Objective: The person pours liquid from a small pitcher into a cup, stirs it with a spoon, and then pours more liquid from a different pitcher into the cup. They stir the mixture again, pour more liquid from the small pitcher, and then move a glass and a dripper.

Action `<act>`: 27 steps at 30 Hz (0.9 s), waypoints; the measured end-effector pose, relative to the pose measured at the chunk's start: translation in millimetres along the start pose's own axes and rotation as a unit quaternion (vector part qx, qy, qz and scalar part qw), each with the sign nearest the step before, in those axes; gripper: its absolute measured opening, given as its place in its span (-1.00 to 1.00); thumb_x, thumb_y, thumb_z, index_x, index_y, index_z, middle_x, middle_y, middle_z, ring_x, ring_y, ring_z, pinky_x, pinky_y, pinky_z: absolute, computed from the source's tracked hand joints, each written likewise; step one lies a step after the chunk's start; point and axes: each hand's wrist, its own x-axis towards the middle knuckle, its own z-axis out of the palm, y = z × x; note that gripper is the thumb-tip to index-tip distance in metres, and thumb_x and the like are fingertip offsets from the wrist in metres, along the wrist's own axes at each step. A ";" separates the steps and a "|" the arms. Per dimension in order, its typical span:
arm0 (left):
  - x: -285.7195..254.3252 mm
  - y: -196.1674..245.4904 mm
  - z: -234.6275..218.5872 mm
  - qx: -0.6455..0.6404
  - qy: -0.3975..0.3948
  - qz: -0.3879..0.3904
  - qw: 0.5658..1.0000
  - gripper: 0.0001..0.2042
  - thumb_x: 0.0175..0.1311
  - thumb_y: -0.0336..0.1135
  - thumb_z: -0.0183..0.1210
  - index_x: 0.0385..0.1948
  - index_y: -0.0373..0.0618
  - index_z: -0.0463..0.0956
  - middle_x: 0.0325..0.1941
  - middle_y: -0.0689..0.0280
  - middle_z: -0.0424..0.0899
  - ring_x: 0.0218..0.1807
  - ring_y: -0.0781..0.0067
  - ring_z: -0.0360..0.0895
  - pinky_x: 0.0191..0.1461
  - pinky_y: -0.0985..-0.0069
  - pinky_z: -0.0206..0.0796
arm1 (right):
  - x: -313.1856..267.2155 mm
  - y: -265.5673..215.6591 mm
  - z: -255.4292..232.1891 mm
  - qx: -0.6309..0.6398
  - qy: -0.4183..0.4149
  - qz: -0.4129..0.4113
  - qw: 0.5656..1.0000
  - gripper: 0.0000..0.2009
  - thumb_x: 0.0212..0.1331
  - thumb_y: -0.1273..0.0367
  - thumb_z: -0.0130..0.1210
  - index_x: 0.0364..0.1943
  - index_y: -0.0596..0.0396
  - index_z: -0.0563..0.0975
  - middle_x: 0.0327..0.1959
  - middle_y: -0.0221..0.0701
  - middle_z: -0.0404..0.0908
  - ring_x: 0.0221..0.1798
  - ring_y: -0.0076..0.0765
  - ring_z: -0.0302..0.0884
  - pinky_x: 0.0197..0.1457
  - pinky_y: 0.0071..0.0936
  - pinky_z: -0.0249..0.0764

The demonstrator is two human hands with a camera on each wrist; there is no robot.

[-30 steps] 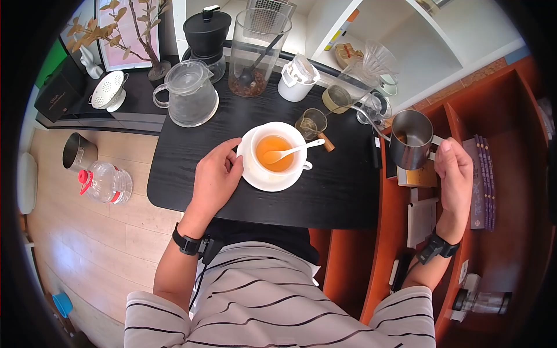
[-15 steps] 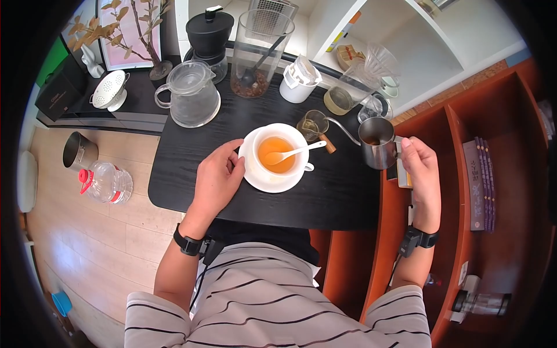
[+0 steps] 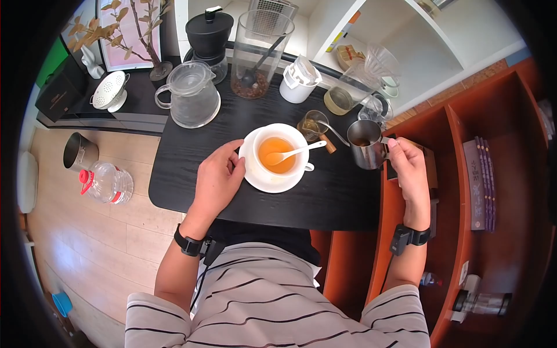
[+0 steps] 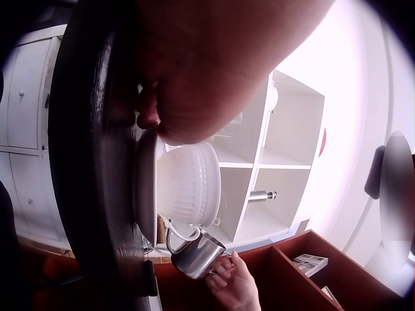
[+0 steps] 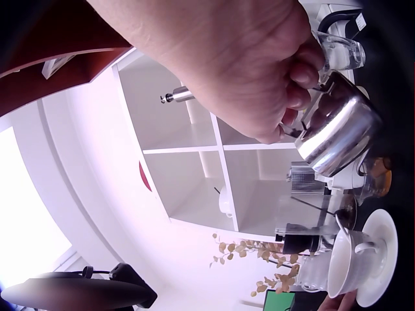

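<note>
My right hand (image 3: 411, 169) grips the handle of a small stainless steel gooseneck kettle (image 3: 366, 152), with some brownish liquid visible inside. The kettle is raised over the table's right side, its thin spout pointing left at a small glass pitcher (image 3: 312, 126) with a wooden handle. My left hand (image 3: 218, 177) holds the near-left rim of a white saucer (image 3: 264, 184) between thumb and fingers; the fingertips are partly hidden in the left wrist view. On this saucer stands a white cup (image 5: 346, 260) of amber liquid, and a white spoon (image 3: 304, 148) leans in it.
Behind the cup stand a glass server (image 3: 189, 95), a black grinder (image 3: 209, 36), a tall glass (image 3: 255, 55) and a white mug with a drip bag (image 3: 298, 82). A glass dripper (image 3: 378, 66) is at the right back. Reddish shelves (image 3: 455, 191) border the table's right side.
My right hand has brought the kettle leftward from over the shelves to above the table, its spout now by the glass pitcher. My left hand and the saucer have stayed put.
</note>
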 end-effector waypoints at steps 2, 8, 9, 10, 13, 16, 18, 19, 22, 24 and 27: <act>0.1 0.3 0.1 -0.001 0.000 -0.001 1.000 -0.62 0.36 -0.52 0.29 0.21 -0.23 0.66 -0.43 0.33 0.62 -0.47 0.58 0.46 -0.30 0.54 0.40 | -1.7 -0.9 -6.7 0.017 -0.010 0.021 1.000 -0.69 0.62 0.22 0.16 -0.30 0.11 0.67 -0.39 -0.74 0.46 -0.29 -0.77 0.22 -0.19 -0.63 0.18; 0.4 1.4 -0.2 0.004 -0.002 0.000 1.000 -0.63 0.36 -0.52 0.29 0.21 -0.23 0.66 -0.42 0.33 0.62 -0.47 0.57 0.45 -0.31 0.54 0.39 | -6.2 -16.9 -21.9 -0.012 0.005 0.003 1.000 -0.65 0.62 0.22 0.15 -0.41 0.04 0.55 -0.45 -0.78 0.32 -0.35 -0.80 0.14 -0.30 -0.64 0.09; 0.5 0.5 0.2 0.006 -0.001 0.000 1.000 -0.63 0.34 -0.51 0.31 0.19 -0.23 0.66 -0.41 0.30 0.64 -0.47 0.50 0.50 -0.30 0.50 0.43 | -7.0 -22.1 -24.1 -0.012 0.006 0.003 1.000 -0.65 0.62 0.22 0.15 -0.41 0.04 0.55 -0.45 -0.78 0.32 -0.35 -0.80 0.14 -0.30 -0.64 0.09; 0.6 0.0 0.4 0.009 0.000 0.000 1.000 -0.63 0.32 -0.51 0.32 0.18 -0.24 0.67 -0.40 0.27 0.66 -0.48 0.43 0.55 -0.29 0.45 0.48 | -7.7 -26.6 -27.1 -0.017 0.009 -0.004 1.000 -0.65 0.62 0.21 0.15 -0.41 0.03 0.55 -0.46 -0.78 0.31 -0.37 -0.80 0.13 -0.32 -0.64 0.08; 0.6 0.4 -0.3 0.016 -0.002 0.002 1.000 -0.63 0.32 -0.50 0.32 0.18 -0.23 0.67 -0.41 0.28 0.66 -0.47 0.42 0.55 -0.29 0.44 0.48 | -10.7 -40.2 -37.5 -0.023 0.010 -0.007 1.000 -0.65 0.61 0.17 0.16 -0.41 0.00 0.55 -0.50 -0.77 0.31 -0.41 -0.82 0.13 -0.35 -0.64 0.08; 0.7 0.8 -0.4 0.013 -0.002 -0.001 1.000 -0.63 0.32 -0.50 0.33 0.17 -0.23 0.67 -0.41 0.27 0.66 -0.47 0.42 0.56 -0.30 0.44 0.48 | -12.4 -53.2 -47.0 -0.033 0.032 -0.033 0.998 -0.64 0.61 0.15 0.16 -0.41 -0.02 0.53 -0.49 -0.77 0.32 -0.42 -0.83 0.14 -0.36 -0.67 0.07; 0.9 0.3 0.3 0.013 -0.002 -0.001 1.000 -0.63 0.32 -0.50 0.33 0.17 -0.23 0.67 -0.41 0.27 0.66 -0.47 0.42 0.56 -0.30 0.43 0.48 | -11.1 -55.9 -55.8 -0.029 0.042 -0.052 0.997 -0.62 0.63 0.17 0.14 -0.45 -0.04 0.47 -0.50 -0.77 0.27 -0.43 -0.82 0.07 -0.37 -0.65 0.01; 0.9 0.2 0.4 0.013 -0.001 0.000 1.000 -0.63 0.32 -0.50 0.33 0.17 -0.23 0.67 -0.41 0.27 0.67 -0.48 0.41 0.56 -0.30 0.43 0.48 | -10.6 -58.2 -59.4 -0.027 0.046 -0.065 0.996 -0.61 0.63 0.18 0.13 -0.46 -0.04 0.45 -0.51 -0.77 0.25 -0.43 -0.81 0.05 -0.37 -0.64 -0.01; 0.8 0.3 0.0 0.016 -0.002 -0.002 1.000 -0.63 0.32 -0.50 0.33 0.18 -0.23 0.66 -0.41 0.27 0.67 -0.47 0.41 0.56 -0.29 0.43 0.48 | -11.9 -64.4 -68.0 -0.036 0.062 -0.064 0.995 -0.62 0.65 0.22 0.08 -0.46 -0.07 0.42 -0.51 -0.74 0.21 -0.44 -0.77 0.02 -0.38 -0.62 -0.05; 1.0 1.5 -0.4 0.018 -0.003 -0.002 1.000 -0.63 0.32 -0.50 0.33 0.17 -0.23 0.66 -0.41 0.27 0.67 -0.47 0.41 0.56 -0.29 0.43 0.48 | -13.0 -66.4 -68.7 -0.035 0.075 -0.058 0.995 -0.62 0.66 0.24 0.05 -0.46 -0.07 0.40 -0.50 -0.71 0.21 -0.45 -0.75 0.03 -0.38 -0.63 -0.03; 0.3 1.0 -0.1 0.017 -0.001 -0.001 1.000 -0.63 0.32 -0.50 0.33 0.17 -0.23 0.66 -0.40 0.26 0.67 -0.47 0.41 0.56 -0.29 0.43 0.48 | -12.0 -54.4 -65.9 -0.018 0.053 -0.071 0.996 -0.63 0.64 0.20 0.11 -0.46 -0.07 0.46 -0.51 -0.78 0.23 -0.44 -0.81 0.03 -0.38 -0.63 -0.05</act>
